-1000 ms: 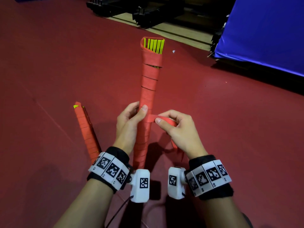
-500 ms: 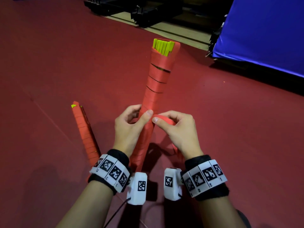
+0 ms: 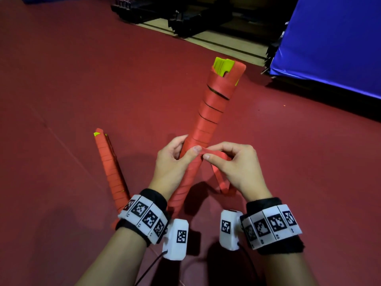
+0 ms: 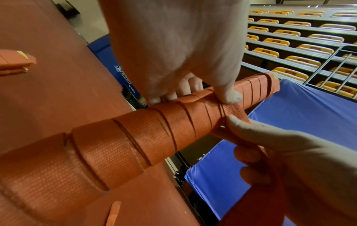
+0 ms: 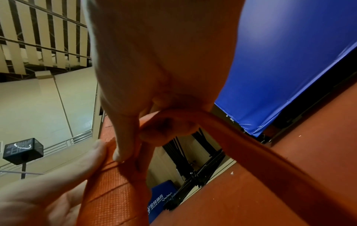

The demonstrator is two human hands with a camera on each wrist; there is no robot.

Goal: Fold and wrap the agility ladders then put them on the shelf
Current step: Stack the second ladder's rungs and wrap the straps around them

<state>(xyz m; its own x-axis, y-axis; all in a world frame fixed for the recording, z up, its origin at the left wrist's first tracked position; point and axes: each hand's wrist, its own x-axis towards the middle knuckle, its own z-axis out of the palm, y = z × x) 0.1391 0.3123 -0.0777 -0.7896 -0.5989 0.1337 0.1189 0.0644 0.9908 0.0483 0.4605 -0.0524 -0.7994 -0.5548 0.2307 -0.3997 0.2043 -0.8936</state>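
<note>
Nearest the camera, two forearms with marker-covered wristbands are seen, and just beyond them the ladder bundle [image 3: 208, 120] is held tilted above the red floor [image 3: 72, 79], its lower end down between the wrists and its upper end leaning away to the right. The left hand [image 3: 175, 162] is curled around the middle of the bundle, with the thumb pressed on the last turn of webbing. Touching that thumb from the right, the right hand [image 3: 233, 164] pinches the loose strap [image 3: 219, 180] between thumb and forefinger; the slack of the strap hangs down below the right hand, beside the bundle. Both hands are thus closed on their loads, neither spread.

Progress is judged as fairly advanced for this bundle: the rungs are already gathered, as shown by the yellow rung ends [image 3: 223, 64] sticking out of the top, and spiral turns of red webbing cover it above and below the left hand. What seems left is to use up the hanging strap and secure its end.

To the left of the held bundle, a second wrapped ladder [image 3: 110, 170] lies on the floor, apparently finished. Neither has been stored yet, and no shelf can be identified with certainty. Farther off, beyond the bundle's top, a blue mat [image 3: 329, 44] and dark folded racks [image 3: 185, 19] are seen.
</note>
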